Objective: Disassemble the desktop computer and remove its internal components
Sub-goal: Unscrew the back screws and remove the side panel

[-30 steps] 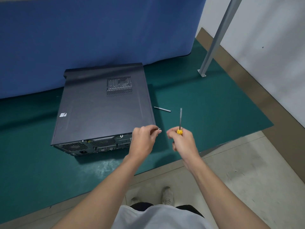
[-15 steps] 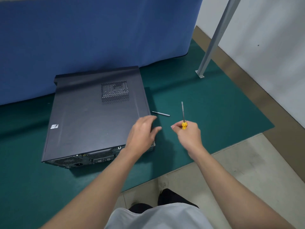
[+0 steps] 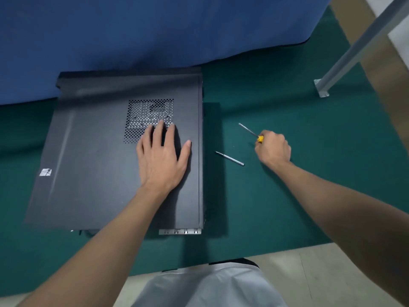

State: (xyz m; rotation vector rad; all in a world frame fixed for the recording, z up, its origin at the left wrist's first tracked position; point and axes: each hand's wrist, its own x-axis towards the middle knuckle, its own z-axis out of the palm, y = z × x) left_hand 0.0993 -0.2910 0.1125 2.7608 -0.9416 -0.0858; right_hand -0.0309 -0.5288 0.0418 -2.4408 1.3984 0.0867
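Observation:
A black desktop computer case (image 3: 93, 156) lies on its side on the green mat, side panel up, with a perforated vent (image 3: 143, 111) in the panel. My left hand (image 3: 162, 158) lies flat on the panel just below the vent, fingers straight and spread. To the right of the case, my right hand (image 3: 273, 149) grips a yellow-handled screwdriver (image 3: 251, 132) above the mat, its shaft pointing up and left. A loose metal bit (image 3: 230, 158) lies on the mat between the case and my right hand.
The green mat (image 3: 298, 207) covers the floor under the case. A blue cloth (image 3: 155, 29) hangs behind it. A grey metal post (image 3: 354, 52) with a foot plate stands at the right back. Bare pale floor (image 3: 309, 273) lies along the near edge.
My left hand moved from the case's rear corner onto the top panel and flattened there. My right hand with the screwdriver swung out to the right. My head came closer over the case.

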